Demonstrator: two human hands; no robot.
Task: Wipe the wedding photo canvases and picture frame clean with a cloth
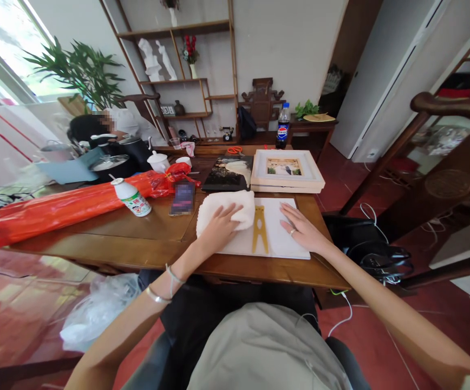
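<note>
My left hand [223, 223] lies on a folded white cloth [214, 203], palm down with its fingers spread. Under the cloth's right side is a flat white board or sheet [280, 241]. On its right part rests my right hand [300, 227], flat, with fingers stretched out and a ring on one finger. Between the hands, a flat yellow piece [260, 222] shaped like a letter A lies on the white surface, touched by neither hand. What is beneath the left palm, apart from the cloth, is hidden.
Behind the board are a framed photo [284, 167], a dark picture panel [227, 173], orange-handled scissors [235, 150] and a cola bottle [283, 125]. Leftward lie a phone [183, 198], a white bottle [131, 197] and a long red-wrapped bundle [68, 203]. Another person [117, 122] sits far left.
</note>
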